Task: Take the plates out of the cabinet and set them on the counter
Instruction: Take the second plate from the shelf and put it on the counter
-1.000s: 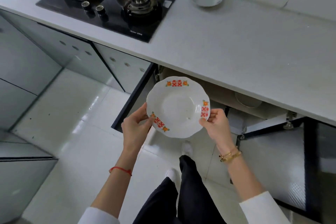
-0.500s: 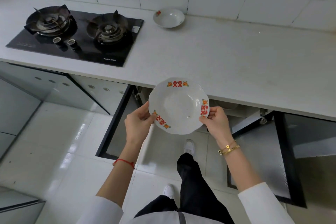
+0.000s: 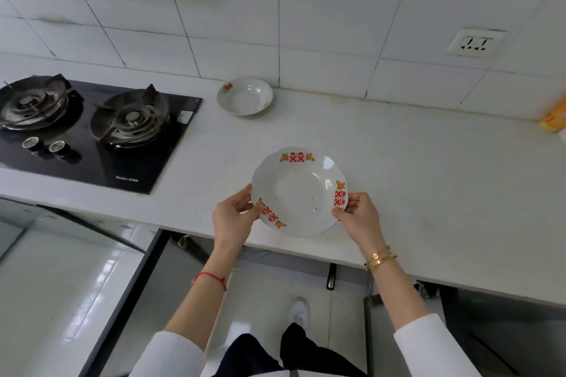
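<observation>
Head view: white scalloped plate [image 3: 301, 191], red-and-orange rim motifs, glossy.

A black glass hob [image 3: 147, 162] is set into the surface at its left end, reaching close to the front edge. It carries two burners [image 3: 131, 119] side by side, with two round knobs [image 3: 46, 147] near the hob's front edge, left of centre. At the far right edge of the surface, against the wall, lies part of a yellow packet [image 3: 555, 118]. A white socket [image 3: 474, 45] sits in the tiled wall [image 3: 321, 24] above the surface's right half. Glossy floor tiles [image 3: 61, 300] show below.
</observation>
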Available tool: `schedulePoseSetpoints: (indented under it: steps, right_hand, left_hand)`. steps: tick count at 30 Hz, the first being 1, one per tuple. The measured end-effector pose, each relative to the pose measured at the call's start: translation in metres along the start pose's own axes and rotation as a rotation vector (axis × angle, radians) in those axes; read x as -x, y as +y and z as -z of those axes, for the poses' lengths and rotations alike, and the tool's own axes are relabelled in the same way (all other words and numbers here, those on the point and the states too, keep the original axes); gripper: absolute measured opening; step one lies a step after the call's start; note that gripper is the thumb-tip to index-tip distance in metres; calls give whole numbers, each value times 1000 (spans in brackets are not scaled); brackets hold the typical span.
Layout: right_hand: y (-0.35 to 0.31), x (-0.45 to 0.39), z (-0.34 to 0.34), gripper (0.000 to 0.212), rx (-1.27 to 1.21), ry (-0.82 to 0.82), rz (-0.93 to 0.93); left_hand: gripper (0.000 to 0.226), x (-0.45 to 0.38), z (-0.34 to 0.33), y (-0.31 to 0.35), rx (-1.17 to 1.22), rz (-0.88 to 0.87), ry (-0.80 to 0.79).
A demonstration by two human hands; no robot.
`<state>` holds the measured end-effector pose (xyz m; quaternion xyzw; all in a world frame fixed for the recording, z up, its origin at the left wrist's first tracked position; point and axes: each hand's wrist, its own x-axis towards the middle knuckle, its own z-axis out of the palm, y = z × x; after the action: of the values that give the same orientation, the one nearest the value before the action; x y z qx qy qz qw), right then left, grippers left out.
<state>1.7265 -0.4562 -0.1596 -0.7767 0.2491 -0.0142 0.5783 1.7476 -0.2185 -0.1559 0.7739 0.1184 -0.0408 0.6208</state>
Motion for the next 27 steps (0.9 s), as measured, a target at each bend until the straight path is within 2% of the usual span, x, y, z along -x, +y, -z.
schedulePoseSetpoints:
  steps: [12,22,27]
  right_hand:
    - [-36,-167,9,27,28,77,54]
    - [-44,-291,-32,28,45,122,-43]
    - [-40,-336,-56,28,84,126,-81]
  left_hand:
    - [48,-152,-89,49,55,40,-18]
    - [51,-282,-130,50,21,137,-30]
    - [49,-328,-139,39,-15,131,-35]
